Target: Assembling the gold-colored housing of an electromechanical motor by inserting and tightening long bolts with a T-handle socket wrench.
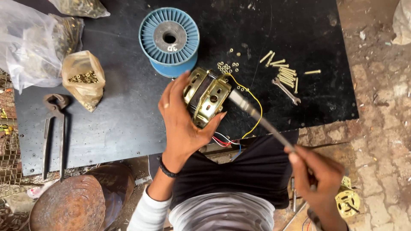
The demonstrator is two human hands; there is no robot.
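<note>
Left hand (pixel 182 124) grips the motor (pixel 207 96) over the near edge of the black mat (pixel 120 124); right hand (pixel 319 177) is closed on a driver (pixel 257 115) set against its housing. Loose bolts (pixel 283 70), nuts (pixel 226 66) and a spanner (pixel 286 90) lie far right, so fastening looks only partly done; spool (pixel 169 40) behind, pincers (pixel 55 132) left

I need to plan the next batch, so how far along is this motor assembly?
Done: the brass-coloured round motor housing looks closed, its coloured wires hanging out.
In hand: the left hand grips it while the right hand sets a long grey metal driver against it.
Left: loose brass bolts, small nuts and a steel spanner lie unused on the black board.
</note>
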